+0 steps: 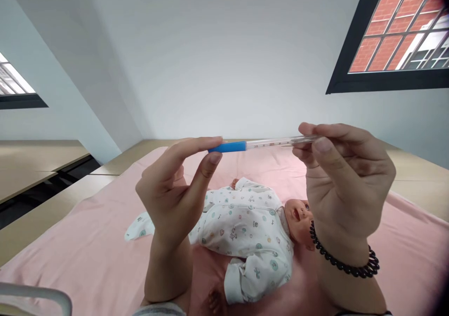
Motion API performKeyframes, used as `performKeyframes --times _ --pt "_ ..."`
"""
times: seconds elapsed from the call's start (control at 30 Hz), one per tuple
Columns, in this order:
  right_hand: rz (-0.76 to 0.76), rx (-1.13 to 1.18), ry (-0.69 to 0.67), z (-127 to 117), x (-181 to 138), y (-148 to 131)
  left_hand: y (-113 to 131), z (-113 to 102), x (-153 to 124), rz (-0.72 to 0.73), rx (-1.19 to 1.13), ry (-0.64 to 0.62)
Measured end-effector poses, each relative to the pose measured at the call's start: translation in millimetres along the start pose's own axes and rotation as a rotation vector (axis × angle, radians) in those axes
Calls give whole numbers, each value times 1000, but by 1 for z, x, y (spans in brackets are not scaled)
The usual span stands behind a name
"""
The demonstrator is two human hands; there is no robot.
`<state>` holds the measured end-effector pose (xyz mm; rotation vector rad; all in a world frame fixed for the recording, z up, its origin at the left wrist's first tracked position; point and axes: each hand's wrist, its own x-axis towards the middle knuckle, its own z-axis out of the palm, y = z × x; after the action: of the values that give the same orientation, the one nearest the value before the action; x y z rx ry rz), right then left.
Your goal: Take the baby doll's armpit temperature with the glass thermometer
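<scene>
View: I had only the head camera, and it looked down over both raised hands.
Thermometer: I saw a thin glass thermometer (pixel 266 143) held level in the air between the two hands, above the doll and apart from it.
Blue end: its blue end (pixel 228 146) pointed to the left, and the clear glass part ran to the right.
Left hand: the left hand (pixel 171 194) pinched the blue end between thumb and index finger.
Right hand: the right hand (pixel 345 180) pinched the glass tip between the thumb and the fingertips.
Wrist: a black coil band (pixel 345 262) sat around the right wrist.
Doll: a baby doll (pixel 245 231) in a white printed suit lay on its back, head to the right, partly hidden by both forearms.
Sheet: a pink sheet (pixel 87 255) lay under the doll.
Around: I saw pale wooden tabletops (pixel 38 157) beside the sheet, a dark-framed window (pixel 396 35) at the upper right with red brick behind it, and a grey rail (pixel 35 295) in the lower left corner.
</scene>
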<state>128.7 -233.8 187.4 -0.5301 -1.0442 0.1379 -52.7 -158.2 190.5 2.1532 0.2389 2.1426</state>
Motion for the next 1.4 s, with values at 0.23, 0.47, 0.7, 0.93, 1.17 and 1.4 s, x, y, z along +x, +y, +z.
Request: performKeyframes --times 0.23,0.47,0.7,0.93,1.17,1.4 --pt "-4 -44 -5 2 -1 1 -2 -1 0 1 -1 51" --pt "-1 -77 7 2 0 2 0 -2 1 -43 76 15" --pt "-14 -86 36 1 1 5 1 -2 -1 -64 88 15" --pt "3 -113 38 -2 2 7 2 -4 0 -84 90 -22" --pt "20 -106 22 -3 2 6 0 -3 0 -77 102 -18" --pt "41 -150 -100 -8 6 5 0 -1 0 -64 98 81"
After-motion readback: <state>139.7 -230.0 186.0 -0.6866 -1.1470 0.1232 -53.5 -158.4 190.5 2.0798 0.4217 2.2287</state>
